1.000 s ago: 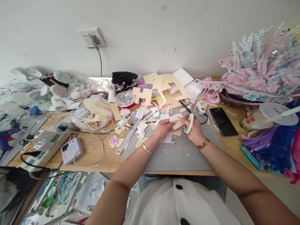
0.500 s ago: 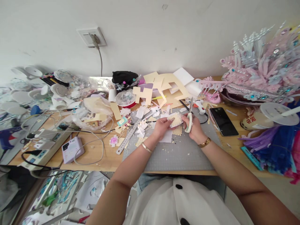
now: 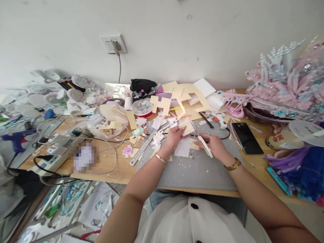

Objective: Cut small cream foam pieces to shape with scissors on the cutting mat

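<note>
Between the fingers of my left hand [image 3: 175, 136] is a small cream-coloured piece of card [image 3: 188, 128], held above the grey cutting mat [image 3: 197, 175]. My right hand [image 3: 214, 146] grips a pair of scissors with white handles [image 3: 206, 146]. The blades point up and left, at the right edge of the card. Whether the blades are apart is too small to tell. Below the card, a white paper piece [image 3: 182, 147] and cream scraps lie on the mat. A metal ruler [image 3: 141, 150] rests left of my left hand.
Cut cream card sheets [image 3: 194, 109] pile up at the back. A glue gun [image 3: 221, 120] and a phone [image 3: 247, 138] lie to the right, near a drink cup [image 3: 280, 138] and pink jewelled crowns [image 3: 280, 87]. Cables and a power strip [image 3: 54, 155] spread across the left.
The scissors have swung from upright to leaning left, with their blades now at the card. My right hand has moved slightly right and down. The whole view has shifted a little.
</note>
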### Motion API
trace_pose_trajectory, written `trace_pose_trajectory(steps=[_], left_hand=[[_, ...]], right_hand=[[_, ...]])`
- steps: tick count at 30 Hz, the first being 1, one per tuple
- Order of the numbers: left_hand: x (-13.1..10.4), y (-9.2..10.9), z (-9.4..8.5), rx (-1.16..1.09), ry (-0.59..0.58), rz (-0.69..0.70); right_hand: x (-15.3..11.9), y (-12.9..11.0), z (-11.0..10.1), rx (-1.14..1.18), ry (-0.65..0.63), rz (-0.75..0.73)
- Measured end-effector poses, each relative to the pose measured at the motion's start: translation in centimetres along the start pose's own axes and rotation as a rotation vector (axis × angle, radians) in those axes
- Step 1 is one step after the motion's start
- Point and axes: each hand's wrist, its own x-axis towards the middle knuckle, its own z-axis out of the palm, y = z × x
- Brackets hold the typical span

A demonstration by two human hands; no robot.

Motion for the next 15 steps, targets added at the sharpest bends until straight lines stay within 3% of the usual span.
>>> trace_pose_trajectory(steps=[3, 9, 15], left_hand=[[0.2, 0.1, -0.1, -0.03, 0.018, 0.013], [0.6, 0.1, -0.3, -0.04, 0.039, 0.02], [0.8, 1.5, 0.8, 0.005, 0.009, 0.073]], right_hand=[[-0.7, 0.7, 0.4, 0.015, 0.076, 0.013], [-3.1, 0.3, -0.2, 0.338, -0.161, 0.095], [-3.5, -1.0, -0.9, 0.326, -0.155, 0.07]])
